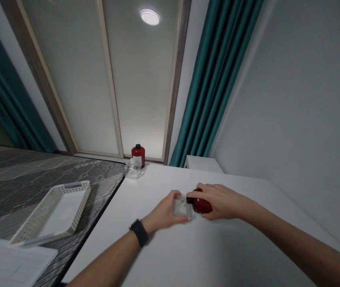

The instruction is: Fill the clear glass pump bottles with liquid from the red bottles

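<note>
My left hand (pixel 170 211), with a dark watch on its wrist, is closed round a small clear container (pixel 182 208) on the white table. In my right hand (pixel 220 201) is a dark red bottle (pixel 202 204) with a black cap or neck. The bottle is tipped over to the left, its black end at the right edge of the clear container. Whether the bottle is capped, and whether anything flows from it, I cannot make out.
A second red bottle (pixel 138 153) with a white label stands at the table's far left corner, a clear box (pixel 132 171) before it. Left, on a grey patterned surface, lie a white perforated basket (pixel 82 205) and papers (pixel 14 261). A white wall (pixel 307 119) bounds the right.
</note>
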The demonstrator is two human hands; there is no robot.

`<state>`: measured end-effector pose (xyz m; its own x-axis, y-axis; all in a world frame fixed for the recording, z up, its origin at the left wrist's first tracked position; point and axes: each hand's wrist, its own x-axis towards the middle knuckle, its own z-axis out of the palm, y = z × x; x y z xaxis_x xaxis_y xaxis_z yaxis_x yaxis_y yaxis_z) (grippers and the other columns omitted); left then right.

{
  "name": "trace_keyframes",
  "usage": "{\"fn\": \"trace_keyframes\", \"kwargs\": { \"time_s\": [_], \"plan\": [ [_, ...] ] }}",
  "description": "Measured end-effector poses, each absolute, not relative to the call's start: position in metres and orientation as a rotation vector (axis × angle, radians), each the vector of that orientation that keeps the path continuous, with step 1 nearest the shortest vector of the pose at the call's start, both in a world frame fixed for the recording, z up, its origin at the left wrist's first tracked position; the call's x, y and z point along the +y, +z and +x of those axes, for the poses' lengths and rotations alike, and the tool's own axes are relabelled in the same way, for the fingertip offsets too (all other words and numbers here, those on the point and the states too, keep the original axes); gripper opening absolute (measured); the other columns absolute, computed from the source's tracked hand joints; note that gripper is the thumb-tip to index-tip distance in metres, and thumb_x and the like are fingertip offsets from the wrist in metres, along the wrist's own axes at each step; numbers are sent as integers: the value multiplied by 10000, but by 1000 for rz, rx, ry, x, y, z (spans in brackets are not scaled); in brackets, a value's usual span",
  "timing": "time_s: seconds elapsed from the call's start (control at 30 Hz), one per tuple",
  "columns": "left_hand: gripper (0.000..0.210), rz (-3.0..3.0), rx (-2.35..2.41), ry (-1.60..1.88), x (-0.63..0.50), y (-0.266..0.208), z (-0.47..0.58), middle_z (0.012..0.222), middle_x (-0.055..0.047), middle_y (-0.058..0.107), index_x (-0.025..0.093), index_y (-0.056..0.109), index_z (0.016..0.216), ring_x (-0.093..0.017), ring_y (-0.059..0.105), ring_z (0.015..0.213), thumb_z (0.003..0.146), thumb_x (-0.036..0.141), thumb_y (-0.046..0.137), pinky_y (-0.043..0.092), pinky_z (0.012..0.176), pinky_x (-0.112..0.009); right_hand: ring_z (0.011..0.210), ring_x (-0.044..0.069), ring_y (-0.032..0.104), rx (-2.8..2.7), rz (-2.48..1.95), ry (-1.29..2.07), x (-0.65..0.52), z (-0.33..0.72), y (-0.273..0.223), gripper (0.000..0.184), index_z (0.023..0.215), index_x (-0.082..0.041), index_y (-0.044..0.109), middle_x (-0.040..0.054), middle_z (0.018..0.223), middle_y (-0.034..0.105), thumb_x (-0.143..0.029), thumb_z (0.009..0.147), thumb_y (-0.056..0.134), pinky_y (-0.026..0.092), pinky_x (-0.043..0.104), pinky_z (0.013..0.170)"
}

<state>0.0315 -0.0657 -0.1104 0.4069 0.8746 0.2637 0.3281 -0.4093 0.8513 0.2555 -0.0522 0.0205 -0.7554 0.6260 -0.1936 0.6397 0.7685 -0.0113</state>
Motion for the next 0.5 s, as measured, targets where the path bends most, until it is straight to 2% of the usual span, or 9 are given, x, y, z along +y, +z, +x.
{"fn": "trace_keyframes", "kwargs": {
  "time_s": [0.5],
  "plan": [
    [652, 1922, 1043, 940, -67, -108, 32, 1157, -74, 621, 186, 459, 1187, -256, 607, 1043, 667, 259, 844, 481, 908, -377, 909, 284, 668, 2770, 1004, -99, -53, 254, 22, 612, 1368, -365, 493, 74, 1103, 612, -296, 786, 671, 459, 365, 743]
  ]
}}
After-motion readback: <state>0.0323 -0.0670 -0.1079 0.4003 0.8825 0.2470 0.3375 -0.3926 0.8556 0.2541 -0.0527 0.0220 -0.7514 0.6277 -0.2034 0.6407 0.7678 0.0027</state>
